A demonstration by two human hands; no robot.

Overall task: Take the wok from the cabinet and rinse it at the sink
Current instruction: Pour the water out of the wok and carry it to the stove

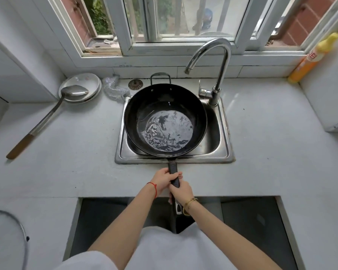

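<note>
A black wok [165, 106] lies over the steel sink [225, 152], covering most of the basin, with a shallow pool of water in its bottom. Its long black handle [173, 168] runs toward me across the counter edge. My left hand [163, 179] grips the handle nearer the pan. My right hand [180, 192] grips it just behind the left. The curved chrome faucet [220, 61] stands at the sink's back right, its spout ending above the wok's far right rim; no water runs from it.
A long metal ladle [47, 117] rests on stacked white plates [86, 80] at the back left. A metal scourer [113, 87] and a drain strainer [135, 84] lie behind the sink. An orange detergent bottle [308, 61] stands at the far right. The open cabinet [109, 221] is below.
</note>
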